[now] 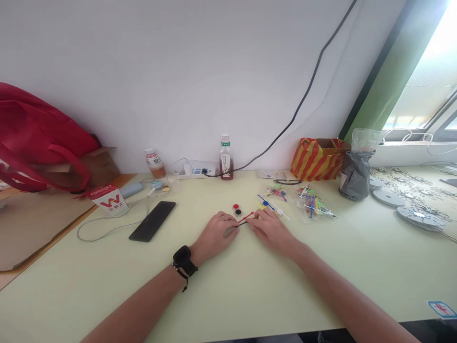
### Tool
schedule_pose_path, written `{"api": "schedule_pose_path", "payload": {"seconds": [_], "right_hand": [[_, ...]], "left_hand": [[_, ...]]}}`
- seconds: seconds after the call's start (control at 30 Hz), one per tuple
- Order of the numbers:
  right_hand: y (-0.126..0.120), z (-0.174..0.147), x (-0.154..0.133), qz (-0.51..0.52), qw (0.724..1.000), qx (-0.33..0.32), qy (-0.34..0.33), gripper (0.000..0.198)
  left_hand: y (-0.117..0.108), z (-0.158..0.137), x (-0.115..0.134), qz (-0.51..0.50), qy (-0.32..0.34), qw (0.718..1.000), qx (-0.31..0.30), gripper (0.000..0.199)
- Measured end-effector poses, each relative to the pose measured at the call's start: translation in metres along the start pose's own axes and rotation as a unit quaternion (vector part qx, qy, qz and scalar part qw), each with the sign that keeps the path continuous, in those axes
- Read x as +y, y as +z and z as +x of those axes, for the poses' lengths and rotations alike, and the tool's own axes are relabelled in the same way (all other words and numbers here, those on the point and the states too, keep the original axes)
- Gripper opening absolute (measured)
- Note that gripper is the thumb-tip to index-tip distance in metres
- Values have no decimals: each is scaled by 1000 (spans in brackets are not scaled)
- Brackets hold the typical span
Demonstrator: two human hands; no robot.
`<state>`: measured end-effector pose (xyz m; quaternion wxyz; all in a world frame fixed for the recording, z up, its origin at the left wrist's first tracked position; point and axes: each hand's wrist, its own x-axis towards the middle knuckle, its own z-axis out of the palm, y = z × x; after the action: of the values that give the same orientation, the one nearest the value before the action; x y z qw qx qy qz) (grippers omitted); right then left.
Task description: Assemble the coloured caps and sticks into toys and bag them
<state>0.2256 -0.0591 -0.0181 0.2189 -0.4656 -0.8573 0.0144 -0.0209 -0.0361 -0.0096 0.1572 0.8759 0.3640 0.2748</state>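
Both forearms reach in over the pale green table (250, 295); left hand (216, 234) and right hand (271, 229) each pinch one end of a thin red stick (246, 219) at table centre. Red cap (236, 206) and black cap (238, 212) sit just behind it, black phone (152, 220) well left

left hand (216, 234): on the pale green tabletop (250, 286), fingertips pinching one end of a thin red stick (245, 219); black watch on the wrist
right hand (272, 229): just right of it, fingers at the stick's other end
caps: red cap (236, 206) and black cap (238, 212) just beyond the hands
phone (152, 220): left, face down
bags of coloured sticks (310, 202): right, farther back
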Motion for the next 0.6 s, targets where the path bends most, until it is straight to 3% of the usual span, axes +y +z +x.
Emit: {"api": "schedule_pose_path", "payload": {"seconds": [0.27, 0.37, 0.47, 0.53, 0.6], "right_hand": [[1, -1, -7, 121, 992, -13, -29, 15], [-4, -2, -11, 157, 987, -12, 12, 15], [-5, -2, -12, 194, 979, -10, 60, 14], [-4, -1, -11, 205, 977, 5, 60, 18], [-1, 0, -8, 198, 979, 31, 42, 26]], "left_hand": [[-9, 3, 1, 86, -49, 995, 13, 24], [-14, 3, 0, 130, -71, 989, 11, 26], [-17, 3, -5, 140, -78, 987, 12, 15], [-18, 4, -11, 147, -70, 986, 16, 13], [-18, 4, -16, 167, -69, 983, 31, 24]]}}
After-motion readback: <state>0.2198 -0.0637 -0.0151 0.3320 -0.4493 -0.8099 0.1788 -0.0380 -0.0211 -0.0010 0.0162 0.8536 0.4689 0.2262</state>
